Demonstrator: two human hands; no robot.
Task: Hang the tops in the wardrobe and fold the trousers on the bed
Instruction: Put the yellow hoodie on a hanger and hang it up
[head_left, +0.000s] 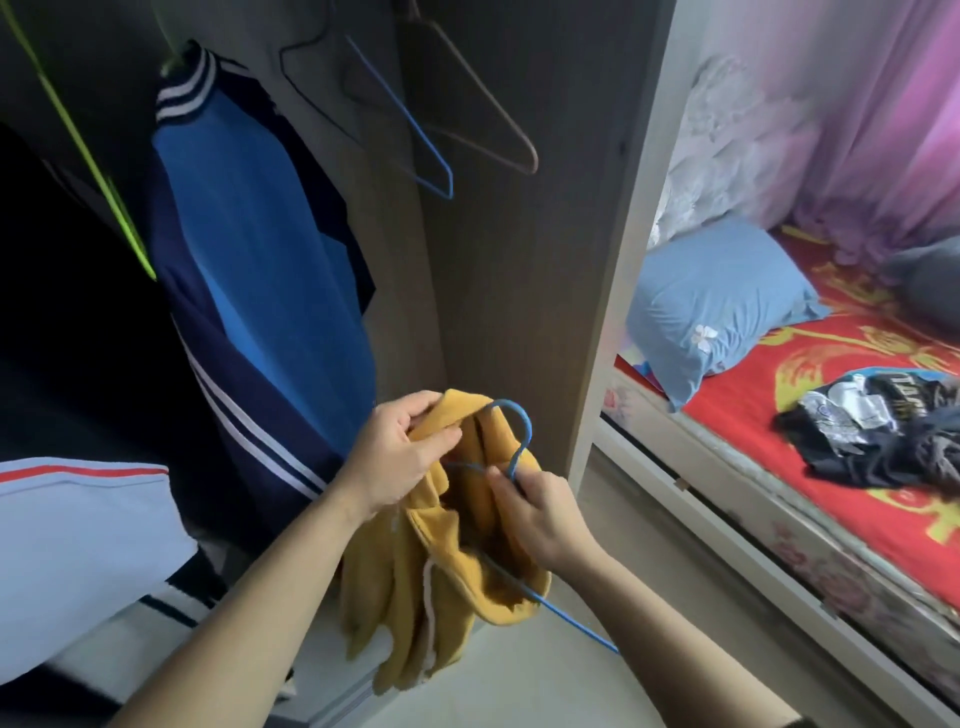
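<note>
Here, in the head view, a mustard-yellow top (441, 551) of thick, fleecy cloth hangs bunched at 6 o'clock, before the open wardrobe (493, 260). The left hand (395, 457) pinches its neckline between thumb and curled fingers. The right hand (540, 514) pinches the neck of a blue wire hanger (511, 431), whose hook stands above the cloth and whose arm runs out toward 5 o'clock. At 10 o'clock a blue and navy jacket (260, 260) hangs. At 3 o'clock dark clothes (883, 436) lie crumpled on the red bed (753, 415).

Single head-worn view looks forward and down, close above the wardrobe (498, 260) front
</note>
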